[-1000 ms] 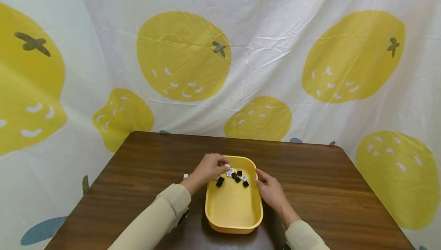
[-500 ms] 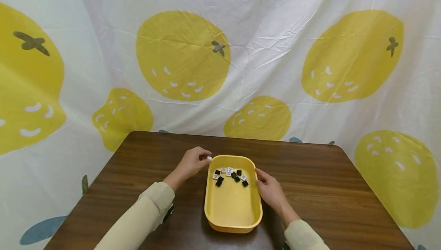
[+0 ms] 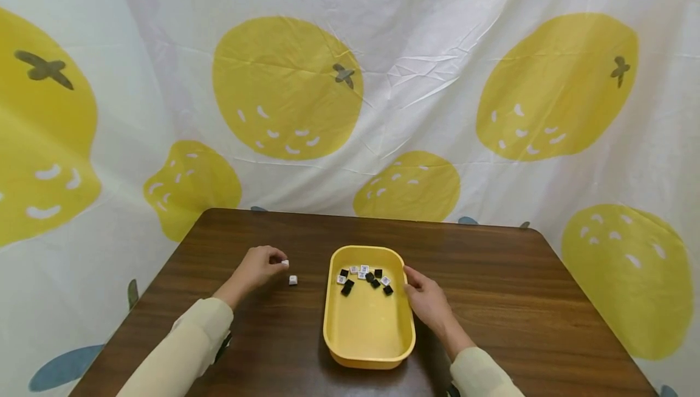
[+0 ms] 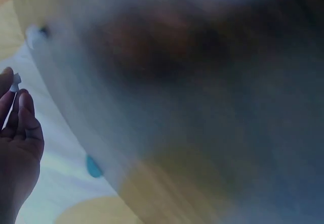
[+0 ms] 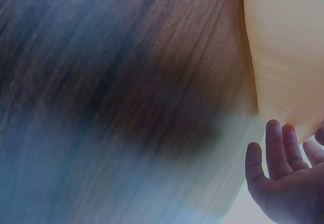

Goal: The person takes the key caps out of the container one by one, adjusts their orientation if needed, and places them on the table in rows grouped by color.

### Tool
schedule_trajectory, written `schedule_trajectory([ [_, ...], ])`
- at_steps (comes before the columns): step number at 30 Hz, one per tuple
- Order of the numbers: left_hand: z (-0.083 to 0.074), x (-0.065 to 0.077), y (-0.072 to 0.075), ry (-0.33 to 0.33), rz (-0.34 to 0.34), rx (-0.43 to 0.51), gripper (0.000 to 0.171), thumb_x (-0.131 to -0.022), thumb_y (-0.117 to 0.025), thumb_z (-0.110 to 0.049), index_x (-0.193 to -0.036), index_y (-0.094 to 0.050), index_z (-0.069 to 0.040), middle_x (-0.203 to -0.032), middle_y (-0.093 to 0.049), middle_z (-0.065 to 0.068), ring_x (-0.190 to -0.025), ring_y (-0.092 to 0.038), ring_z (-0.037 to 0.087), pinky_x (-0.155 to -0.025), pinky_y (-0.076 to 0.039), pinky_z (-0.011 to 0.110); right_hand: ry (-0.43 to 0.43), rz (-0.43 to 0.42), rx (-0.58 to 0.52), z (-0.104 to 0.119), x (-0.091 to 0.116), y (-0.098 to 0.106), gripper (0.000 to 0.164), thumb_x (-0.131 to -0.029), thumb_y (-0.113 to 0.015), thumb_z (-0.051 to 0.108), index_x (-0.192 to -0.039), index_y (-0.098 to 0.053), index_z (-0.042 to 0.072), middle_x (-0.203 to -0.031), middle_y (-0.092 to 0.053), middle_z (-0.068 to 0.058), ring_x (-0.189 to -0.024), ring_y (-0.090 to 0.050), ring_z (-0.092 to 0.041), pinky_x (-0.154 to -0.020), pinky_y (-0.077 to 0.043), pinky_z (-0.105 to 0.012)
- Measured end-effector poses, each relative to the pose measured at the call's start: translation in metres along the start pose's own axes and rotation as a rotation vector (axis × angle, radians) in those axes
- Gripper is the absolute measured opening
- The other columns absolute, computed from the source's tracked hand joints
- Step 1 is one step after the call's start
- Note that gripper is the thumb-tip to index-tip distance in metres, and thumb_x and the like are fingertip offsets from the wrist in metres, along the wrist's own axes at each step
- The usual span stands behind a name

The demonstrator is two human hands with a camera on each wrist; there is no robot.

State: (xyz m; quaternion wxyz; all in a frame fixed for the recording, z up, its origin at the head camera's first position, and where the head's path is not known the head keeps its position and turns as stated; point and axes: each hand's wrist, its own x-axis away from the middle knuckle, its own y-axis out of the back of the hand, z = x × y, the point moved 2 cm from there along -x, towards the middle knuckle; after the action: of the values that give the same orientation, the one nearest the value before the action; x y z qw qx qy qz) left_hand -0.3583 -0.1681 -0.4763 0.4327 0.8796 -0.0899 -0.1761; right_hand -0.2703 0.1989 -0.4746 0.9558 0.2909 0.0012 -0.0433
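My left hand (image 3: 259,269) pinches a small white keycap (image 3: 285,262) between thumb and fingertips, low over the left part of the table. The same pinched keycap (image 4: 15,82) shows at the left edge of the left wrist view. Just right of that hand, another white keycap (image 3: 293,279) lies on the wood. A yellow tray (image 3: 369,336) stands in the middle, with several black keycaps (image 3: 387,290) and white keycaps (image 3: 364,269) scattered in its far half. Against its right wall rests my right hand (image 3: 429,303), with fairly straight fingers (image 5: 275,145) along the outside.
The dark wooden table (image 3: 503,300) has its far edge close to a white curtain (image 3: 415,81) printed with yellow lemons. Bare wood lies on both sides of the tray.
My left hand has moved out of the tray to the left, carrying a white keycap, and down beside the one on the table. The right hand stays at the tray.
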Motion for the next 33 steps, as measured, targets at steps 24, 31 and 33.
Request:
schedule_trajectory([
  [24,0.014,0.009,-0.013,-0.099,0.101,-0.051,0.010,-0.082,-0.080,-0.013,-0.086,-0.073,-0.007,-0.083,-0.065,-0.001,-0.078,-0.058,0.016,-0.073,-0.048,0.037,-0.004,0.001,0.006,0.000,0.001,0.000,0.047,-0.099,-0.053,0.010,-0.146,-0.049,0.004,-0.127,-0.062,-0.021,-0.113,-0.059,-0.031,-0.094,-0.047,-0.048],
  [31,0.011,0.008,-0.016,-0.072,0.110,-0.052,0.010,-0.082,-0.080,-0.012,-0.087,-0.073,-0.007,-0.084,-0.066,-0.001,-0.080,-0.059,0.017,-0.076,-0.049,0.039,0.006,-0.003,0.016,0.001,0.002,0.001,0.046,-0.100,-0.053,0.010,-0.145,-0.050,0.004,-0.124,-0.063,-0.021,-0.110,-0.061,-0.030,-0.093,-0.048,-0.048],
  [33,0.012,0.008,-0.017,-0.068,0.113,-0.056,0.009,-0.082,-0.080,-0.012,-0.087,-0.073,-0.007,-0.084,-0.066,-0.001,-0.081,-0.059,0.017,-0.077,-0.049,0.039,0.007,0.001,0.012,0.002,0.003,0.001,0.046,-0.100,-0.053,0.010,-0.145,-0.050,0.004,-0.125,-0.063,-0.021,-0.111,-0.061,-0.031,-0.093,-0.048,-0.048],
])
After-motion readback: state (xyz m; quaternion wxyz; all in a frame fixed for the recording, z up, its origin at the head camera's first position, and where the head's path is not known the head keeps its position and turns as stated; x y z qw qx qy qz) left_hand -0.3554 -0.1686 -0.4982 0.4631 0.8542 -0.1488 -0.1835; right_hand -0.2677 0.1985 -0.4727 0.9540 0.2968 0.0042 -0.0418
